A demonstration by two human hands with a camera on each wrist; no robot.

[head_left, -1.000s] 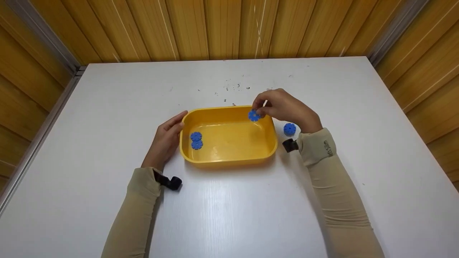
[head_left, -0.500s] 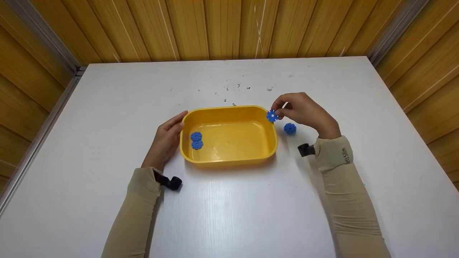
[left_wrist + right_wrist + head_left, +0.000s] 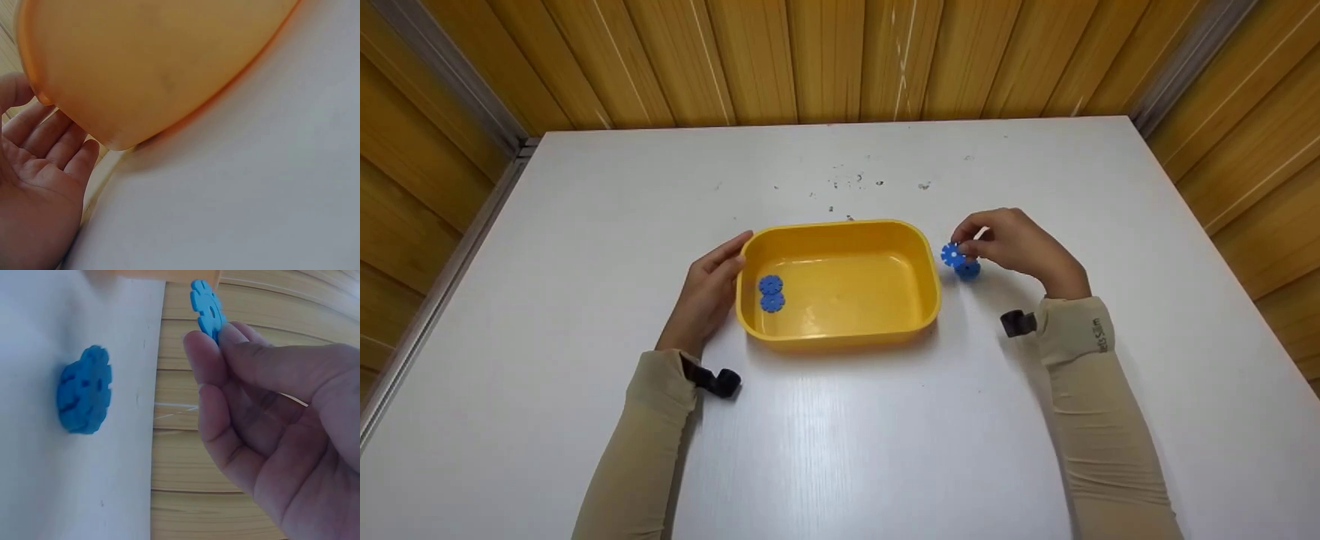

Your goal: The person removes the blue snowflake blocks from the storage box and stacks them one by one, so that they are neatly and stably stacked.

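Between thumb and index finger, my right hand (image 3: 1020,244) pinches a blue notched plastic disc (image 3: 952,255) with a small central hole. In the right wrist view the held disc (image 3: 208,310) is up and apart from a short stack of matching blue discs (image 3: 84,391) on the table. From the head view it partly overlaps that stack (image 3: 969,271). My left hand (image 3: 706,296) holds the left end of a yellow plastic basin (image 3: 840,341), thumb at the rim and fingers along the outer wall. Two more blue discs (image 3: 771,294) lie inside the basin's left end, side by side.
The white table (image 3: 840,450) carries dark scuff marks behind the basin. Wood-look panels (image 3: 825,60) stand along its back and sides. A black wrist camera (image 3: 720,382) sits on the left sleeve, another wrist camera (image 3: 1018,323) on the right.
My right hand has carried the pinched disc from over the basin's right end out past the rim, rightward to the stack on the table. The left hand and basin have stayed put.
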